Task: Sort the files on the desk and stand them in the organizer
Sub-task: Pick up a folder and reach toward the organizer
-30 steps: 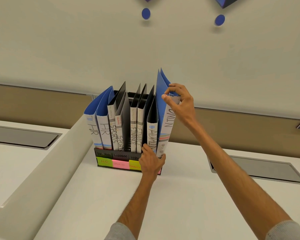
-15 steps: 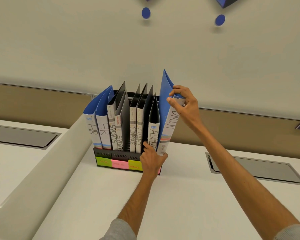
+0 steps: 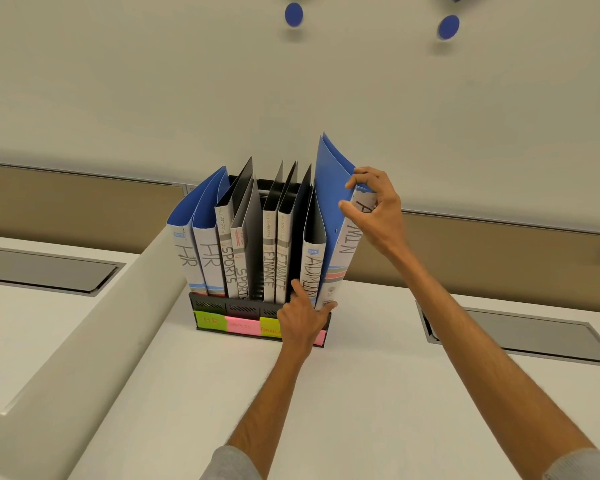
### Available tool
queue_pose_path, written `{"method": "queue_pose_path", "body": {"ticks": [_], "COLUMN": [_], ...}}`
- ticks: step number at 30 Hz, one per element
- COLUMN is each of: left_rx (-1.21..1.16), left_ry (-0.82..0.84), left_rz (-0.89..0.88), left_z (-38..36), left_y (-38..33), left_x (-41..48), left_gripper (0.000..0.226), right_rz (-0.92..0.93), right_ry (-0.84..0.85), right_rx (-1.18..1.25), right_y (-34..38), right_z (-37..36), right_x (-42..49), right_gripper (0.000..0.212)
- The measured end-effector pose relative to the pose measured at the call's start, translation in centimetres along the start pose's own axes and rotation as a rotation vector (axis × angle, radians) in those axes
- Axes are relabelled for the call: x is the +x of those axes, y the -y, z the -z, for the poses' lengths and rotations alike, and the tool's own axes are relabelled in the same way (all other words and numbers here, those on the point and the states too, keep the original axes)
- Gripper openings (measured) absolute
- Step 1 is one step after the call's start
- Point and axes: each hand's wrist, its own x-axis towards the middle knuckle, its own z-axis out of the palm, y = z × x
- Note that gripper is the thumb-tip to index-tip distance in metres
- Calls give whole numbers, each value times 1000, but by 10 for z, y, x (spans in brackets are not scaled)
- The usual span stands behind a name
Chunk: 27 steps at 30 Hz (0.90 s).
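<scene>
Spines read HR, HR, SPORTS, SPORTS, FINANCE, FINANCE, ADMIN; right hand (image 3: 373, 209) pinches the blue file (image 3: 329, 188) at organizer's (image 3: 208, 301) three o'clock end, now more upright; left hand (image 3: 300, 320) fingers spread at its foot.

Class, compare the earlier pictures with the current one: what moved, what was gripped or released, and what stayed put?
The right hand tilted the blue ADMIN file rightward, keeping its grip on the top. The left hand stayed at its foot against the organizer. The other files did not move.

The white surface (image 3: 378, 393) in front of me carries only the black organizer (image 3: 215, 301), standing near its far edge. Two grey flaps (image 3: 520, 336) sit flush in the surface, one on each side of the organizer.
</scene>
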Motion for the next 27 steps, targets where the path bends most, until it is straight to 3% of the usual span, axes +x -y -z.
{"method": "queue_pose_path", "body": {"ticks": [11, 18, 27], "left_rx": [-100, -117, -47], "left_ry": [-38, 61, 126], "left_rz": [-138, -110, -122], "left_z": [11, 14, 11], "left_y": [29, 17, 22], "left_x": [-6, -13, -11], "left_gripper": [70, 90, 96], "right_rz": [-18, -89, -170], "right_ry": [20, 125, 395], "right_rx": [-60, -109, -408], "right_y": [4, 13, 31], "right_z": [-11, -14, -13], "right_x": [-14, -9, 25], "right_gripper": [26, 27, 40]}}
